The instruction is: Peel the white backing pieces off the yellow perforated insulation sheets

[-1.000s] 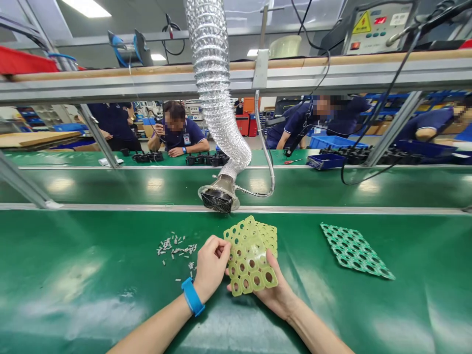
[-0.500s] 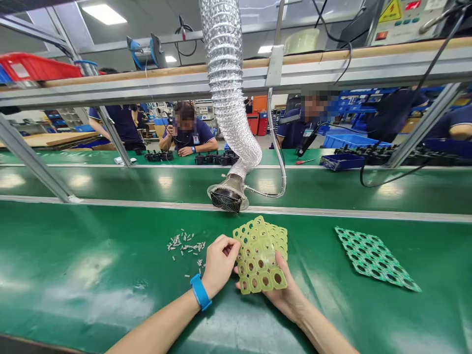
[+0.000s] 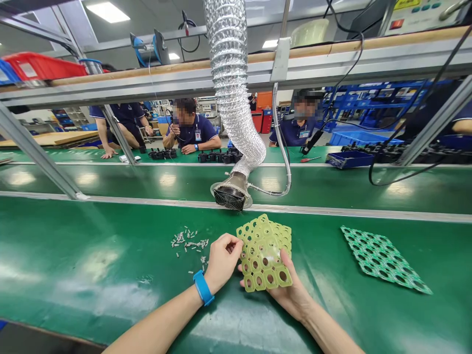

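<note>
A stack of yellow-green perforated insulating sheets (image 3: pixel 264 253) with rows of round holes is held just above the green bench mat (image 3: pixel 92 255). My right hand (image 3: pixel 287 287) supports it from below, its thumb on top at the right edge. My left hand (image 3: pixel 221 260), wearing a blue wristband (image 3: pixel 203 287), pinches the left edge of the stack with curled fingers. A scatter of small grey-white pieces (image 3: pixel 188 244) lies just left of my left hand. A green perforated sheet (image 3: pixel 383 260) lies flat on the mat to the right, apart from both hands.
A foil flexible duct (image 3: pixel 232 83) hangs down to a fan-grilled nozzle (image 3: pixel 230 196) just beyond the sheets. A metal rail (image 3: pixel 258 209) crosses the bench behind them. Co-workers sit at a far bench with black parts (image 3: pixel 217 157) and a blue tray (image 3: pixel 349 159).
The view has shifted, so the hands, sheets and bench sit further right in the frame. My grip on the stack looks unchanged. The co-workers across the bench have straightened up.
</note>
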The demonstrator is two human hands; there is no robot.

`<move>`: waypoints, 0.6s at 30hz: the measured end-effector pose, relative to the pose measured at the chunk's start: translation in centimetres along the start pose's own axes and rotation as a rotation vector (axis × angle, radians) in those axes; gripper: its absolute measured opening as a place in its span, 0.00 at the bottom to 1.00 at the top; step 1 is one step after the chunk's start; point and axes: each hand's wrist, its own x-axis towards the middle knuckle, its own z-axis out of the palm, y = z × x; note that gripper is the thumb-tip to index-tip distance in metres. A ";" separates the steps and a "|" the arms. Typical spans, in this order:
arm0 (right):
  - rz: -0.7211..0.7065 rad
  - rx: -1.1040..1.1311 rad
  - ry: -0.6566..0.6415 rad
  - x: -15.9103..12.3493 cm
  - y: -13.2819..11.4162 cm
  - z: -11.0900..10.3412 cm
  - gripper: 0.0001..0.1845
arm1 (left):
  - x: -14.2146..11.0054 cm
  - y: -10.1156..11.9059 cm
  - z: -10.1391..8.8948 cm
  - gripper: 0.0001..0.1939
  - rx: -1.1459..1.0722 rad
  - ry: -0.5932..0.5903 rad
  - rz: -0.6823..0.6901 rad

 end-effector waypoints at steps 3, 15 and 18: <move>0.008 0.002 -0.001 0.0 0.0 0.0 0.30 | -0.1 -0.1 0.0 0.11 0.013 -0.006 0.008; 0.016 -0.015 0.011 0.1 -0.1 0.1 0.31 | -0.1 -0.2 0.1 0.11 0.016 -0.003 -0.003; 0.011 -0.023 0.017 0.1 -0.1 0.1 0.31 | -0.1 -0.2 0.2 0.11 0.014 0.004 0.001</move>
